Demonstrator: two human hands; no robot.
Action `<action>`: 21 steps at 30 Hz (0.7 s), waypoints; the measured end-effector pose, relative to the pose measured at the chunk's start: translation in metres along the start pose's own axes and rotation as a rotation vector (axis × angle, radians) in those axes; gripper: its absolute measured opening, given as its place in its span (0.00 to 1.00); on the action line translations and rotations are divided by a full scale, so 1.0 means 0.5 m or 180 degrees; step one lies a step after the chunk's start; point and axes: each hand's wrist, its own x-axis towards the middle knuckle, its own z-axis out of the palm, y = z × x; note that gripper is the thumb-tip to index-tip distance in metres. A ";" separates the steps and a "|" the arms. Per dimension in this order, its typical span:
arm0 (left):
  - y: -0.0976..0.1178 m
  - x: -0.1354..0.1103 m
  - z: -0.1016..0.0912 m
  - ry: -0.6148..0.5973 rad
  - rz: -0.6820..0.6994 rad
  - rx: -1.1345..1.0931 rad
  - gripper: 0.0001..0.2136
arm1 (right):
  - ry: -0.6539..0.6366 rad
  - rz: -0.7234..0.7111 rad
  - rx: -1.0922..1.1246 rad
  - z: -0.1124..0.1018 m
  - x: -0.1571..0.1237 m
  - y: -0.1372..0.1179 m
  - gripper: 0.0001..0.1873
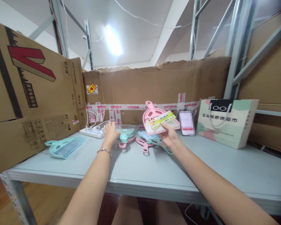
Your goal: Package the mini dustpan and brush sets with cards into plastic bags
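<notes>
My right hand (170,136) is closed on a pink dustpan-and-brush set (154,116) with a yellow-green label card, held up above the grey table (154,168). My left hand (110,132) reaches forward with a bracelet on the wrist. Its fingers rest on a clear plastic bag (127,128) that lies over a teal and pink set (125,137). More pink and teal brush sets (146,141) lie in a pile between the two hands.
A bagged teal dustpan set (65,147) lies at the left. A white power strip (92,132) sits by the cardboard wall. A phone (186,123) and a paper gift bag (227,123) stand at the back right. Big cardboard boxes (30,100) line the left.
</notes>
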 end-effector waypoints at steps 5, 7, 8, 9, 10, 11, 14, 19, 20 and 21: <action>0.022 0.010 0.005 0.0495 0.0233 -0.0504 0.06 | -0.0111 -0.0010 -0.0063 -0.004 0.003 0.002 0.13; 0.032 0.011 -0.006 0.0947 0.0277 -0.0737 0.07 | -0.0148 0.0001 -0.0077 -0.008 0.007 0.002 0.13; 0.035 0.010 -0.012 0.1103 0.0297 -0.0842 0.07 | -0.0134 0.0016 -0.0080 -0.009 0.008 0.002 0.13; 0.037 0.009 -0.018 0.1202 0.0311 -0.0952 0.07 | -0.0110 0.0031 -0.0085 -0.009 0.009 0.001 0.13; 0.038 0.008 -0.024 0.1251 0.0330 -0.1086 0.07 | -0.0089 0.0043 -0.0091 -0.009 0.009 0.000 0.13; 0.037 0.008 -0.029 0.1275 0.0341 -0.1245 0.07 | -0.0067 0.0054 -0.0093 -0.009 0.009 -0.001 0.13; 0.027 0.013 -0.036 0.1340 0.0211 -0.1786 0.07 | -0.0044 0.0070 -0.0061 -0.002 0.001 -0.006 0.13; 0.011 0.024 -0.045 0.0754 -0.0832 -0.3419 0.07 | -0.0299 -0.0054 0.0054 0.012 -0.019 -0.021 0.14; 0.010 0.024 -0.048 0.0599 -0.0999 -0.3793 0.08 | -0.0392 -0.0092 0.0071 0.014 -0.022 -0.023 0.15; 0.011 0.023 -0.051 0.0507 -0.1104 -0.4104 0.09 | -0.0486 -0.0123 0.0065 0.015 -0.024 -0.025 0.15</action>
